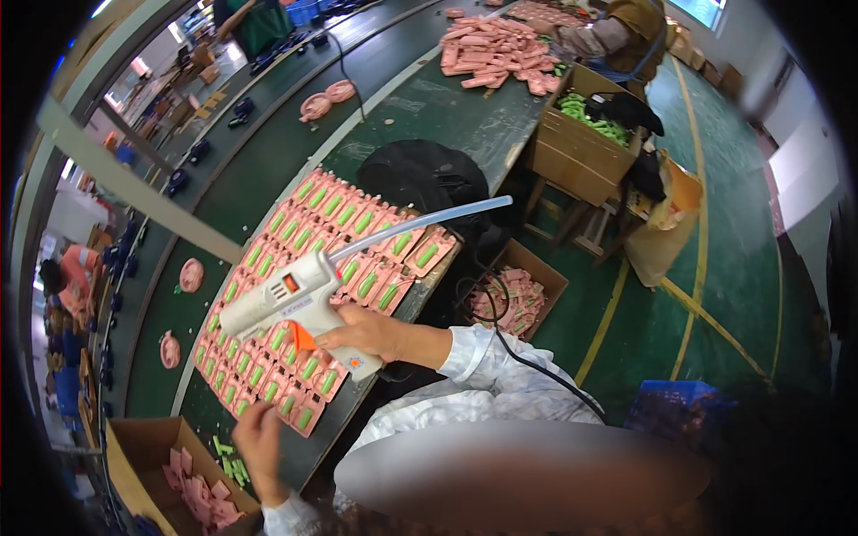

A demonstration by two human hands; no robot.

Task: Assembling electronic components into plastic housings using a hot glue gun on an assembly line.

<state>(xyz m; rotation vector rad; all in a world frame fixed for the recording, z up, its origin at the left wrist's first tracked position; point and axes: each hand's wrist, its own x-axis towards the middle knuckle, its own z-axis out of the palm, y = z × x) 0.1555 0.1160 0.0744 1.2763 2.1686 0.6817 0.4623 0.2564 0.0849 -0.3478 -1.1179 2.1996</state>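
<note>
My right hand [371,335] is wrapped round the handle of a white glue gun [284,293] with an orange trigger. A long translucent glue stick [420,225] sticks out of its back end, up and to the right. The gun hangs over rows of pink plastic parts [308,393], each with a light green cylinder in it, laid out on the dark green workbench. My left hand [259,442] is near the front left corner of these rows, its fingers curled together. Whether anything is between them is hidden.
Beside my left hand lie loose green cylinders [234,469] and a cardboard box [147,460] of pink pieces. A black bundle [420,174] and a pink heap [496,54] are farther along the bench. Boxes stand right. A conveyor [241,161] carries pink parts; a co-worker [626,40] sits beyond.
</note>
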